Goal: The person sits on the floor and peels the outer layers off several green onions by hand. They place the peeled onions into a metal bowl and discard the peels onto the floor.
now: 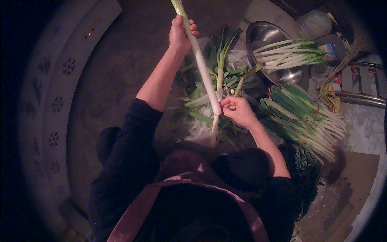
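My left hand [180, 34] grips a long, thick Welsh onion or leek [201, 62] near its green upper part. The white shaft slants down towards me. At its lower end, the fingertips of my right hand [239, 110] are pinched against the side of the stalk. Just below that end a thin pale strip [215, 128] runs downward; whether it is joined to the stalk I cannot tell. Under both hands lies a heap of loose green leaves and peelings [198, 106], with another green-topped stalk [221, 65] on it.
Stripped white stalks [284, 56] lie across a steel bowl [267, 28] at the upper right. Nearer stands a tied bundle of untrimmed stalks [308, 118]. A clear plastic jug [314, 24], a yellow bag [329, 98] and flattened cardboard [359, 172] are on the right. A pale patterned panel [60, 90] curves along the left.
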A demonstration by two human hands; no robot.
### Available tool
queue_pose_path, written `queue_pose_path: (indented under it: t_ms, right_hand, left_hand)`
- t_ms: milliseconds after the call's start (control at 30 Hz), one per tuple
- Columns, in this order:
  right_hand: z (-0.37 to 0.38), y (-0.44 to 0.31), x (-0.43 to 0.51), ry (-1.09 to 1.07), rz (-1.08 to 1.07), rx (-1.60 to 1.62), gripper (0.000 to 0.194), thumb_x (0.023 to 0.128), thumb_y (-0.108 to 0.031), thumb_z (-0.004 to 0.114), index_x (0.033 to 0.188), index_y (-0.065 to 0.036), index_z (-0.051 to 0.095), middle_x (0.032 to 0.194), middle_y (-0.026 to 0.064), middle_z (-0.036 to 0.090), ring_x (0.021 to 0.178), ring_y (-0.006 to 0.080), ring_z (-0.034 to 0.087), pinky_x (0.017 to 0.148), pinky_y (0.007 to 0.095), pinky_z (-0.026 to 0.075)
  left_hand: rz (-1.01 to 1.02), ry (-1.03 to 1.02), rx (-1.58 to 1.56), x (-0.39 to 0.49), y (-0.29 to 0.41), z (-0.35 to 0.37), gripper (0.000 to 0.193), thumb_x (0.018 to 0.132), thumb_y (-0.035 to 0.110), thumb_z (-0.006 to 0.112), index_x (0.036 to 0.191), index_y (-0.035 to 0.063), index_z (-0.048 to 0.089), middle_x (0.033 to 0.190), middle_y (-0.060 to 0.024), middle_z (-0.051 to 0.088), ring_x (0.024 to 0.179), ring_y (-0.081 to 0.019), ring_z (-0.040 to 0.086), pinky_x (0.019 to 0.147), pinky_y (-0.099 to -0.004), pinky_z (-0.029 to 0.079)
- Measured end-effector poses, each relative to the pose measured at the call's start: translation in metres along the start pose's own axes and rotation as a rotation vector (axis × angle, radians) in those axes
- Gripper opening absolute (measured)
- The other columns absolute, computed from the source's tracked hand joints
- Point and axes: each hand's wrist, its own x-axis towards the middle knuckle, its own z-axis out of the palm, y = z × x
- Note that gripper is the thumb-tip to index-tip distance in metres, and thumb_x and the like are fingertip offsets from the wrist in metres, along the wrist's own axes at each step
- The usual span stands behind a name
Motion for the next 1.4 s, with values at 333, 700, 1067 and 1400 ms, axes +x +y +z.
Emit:
queue_pose_path:
  t_ms: [333, 700, 1067, 1400]
  right_hand:
    - [0.0, 0.002, 0.0, -0.046, -0.01, -0.023, 0.021, 0.089, 0.001, 0.069, 0.109, 0.005, 0.066, 0.094, 0.0073, 0.071, 0.087, 0.0122, 0.068, 0.081, 0.0278, 0.057]
    - [0.002, 0.008, 0.002, 0.031, -0.06, -0.26, 0.023, 0.09, -0.004, 0.072, 0.111, 0.005, 0.069, 0.093, 0.0068, 0.073, 0.084, 0.0111, 0.069, 0.08, 0.0276, 0.056]
    - [-0.001, 0.014, -0.003, 0.079, -0.087, -0.134, 0.022, 0.094, -0.003, 0.067, 0.114, 0.005, 0.069, 0.096, 0.0064, 0.073, 0.089, 0.0107, 0.069, 0.078, 0.0253, 0.054]
    - [-0.029, 0.052, 0.002, 0.313, -0.023, -0.58, 0.018, 0.09, -0.012, 0.067, 0.103, 0.0, 0.071, 0.088, 0.0122, 0.073, 0.08, 0.0246, 0.07, 0.075, 0.034, 0.055]
  left_hand:
    - [-0.001, 0.023, 0.019, 0.0, -0.004, 0.0, 0.028, 0.105, 0.04, 0.049, 0.112, 0.0136, 0.045, 0.092, -0.0088, 0.054, 0.072, -0.0192, 0.05, 0.058, -0.032, 0.044]
    - [0.071, 0.068, 0.133, -0.004, -0.009, 0.003, 0.029, 0.104, 0.041, 0.05, 0.113, 0.0145, 0.042, 0.092, -0.0089, 0.055, 0.073, -0.0198, 0.052, 0.059, -0.033, 0.045]
    - [0.108, 0.1, 0.15, -0.006, -0.005, 0.006, 0.028, 0.106, 0.039, 0.047, 0.112, 0.0124, 0.046, 0.094, -0.0085, 0.055, 0.073, -0.0199, 0.053, 0.059, -0.0328, 0.045]
    - [-0.13, -0.054, -0.05, -0.022, -0.005, 0.019, 0.041, 0.107, 0.044, 0.043, 0.12, 0.0078, 0.058, 0.091, -0.0042, 0.054, 0.073, -0.0177, 0.053, 0.058, -0.0324, 0.045]
